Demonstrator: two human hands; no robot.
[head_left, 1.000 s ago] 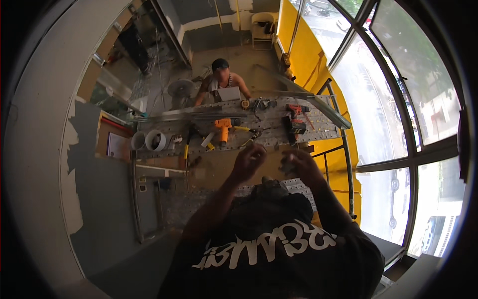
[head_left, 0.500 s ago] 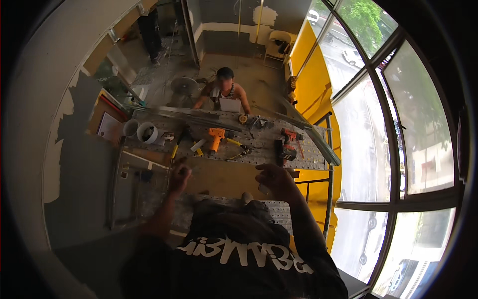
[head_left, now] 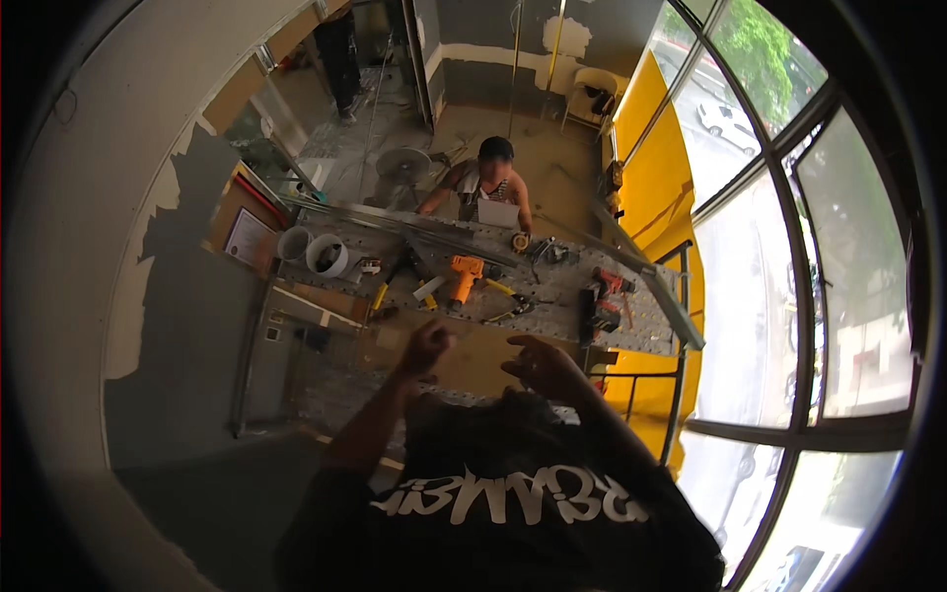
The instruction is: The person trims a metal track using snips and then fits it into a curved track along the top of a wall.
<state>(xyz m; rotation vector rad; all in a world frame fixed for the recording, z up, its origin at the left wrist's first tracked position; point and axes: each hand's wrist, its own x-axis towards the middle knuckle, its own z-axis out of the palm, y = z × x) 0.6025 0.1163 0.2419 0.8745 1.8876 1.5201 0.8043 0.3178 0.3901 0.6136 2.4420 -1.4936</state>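
Observation:
My left hand (head_left: 429, 348) is raised above the gap on the near side of the perforated metal platform (head_left: 646, 331). Its fingers bend loosely, the thumb apart, and nothing shows in them. Facing it, my right hand (head_left: 543, 365) has its index finger stretched toward the left, also with nothing visible in it. The two hands are apart and touch no tool. Just beyond them on the platform lie an orange cordless drill (head_left: 466, 280), yellow-handled snips (head_left: 511, 302) and a red and black drill (head_left: 612, 282).
A person (head_left: 493, 183) is behind the platform, holding a white sheet or box (head_left: 498, 214). Two white buckets (head_left: 327, 257) stand at the platform's left. Metal profiles (head_left: 676, 308) reach past its right end. A fan (head_left: 403, 166) stands behind. Tall windows (head_left: 750, 296) line the right.
My left hand has moved right and upward, closer to my right hand. The whole view has shifted, so the platform and tools appear farther right and slightly lower.

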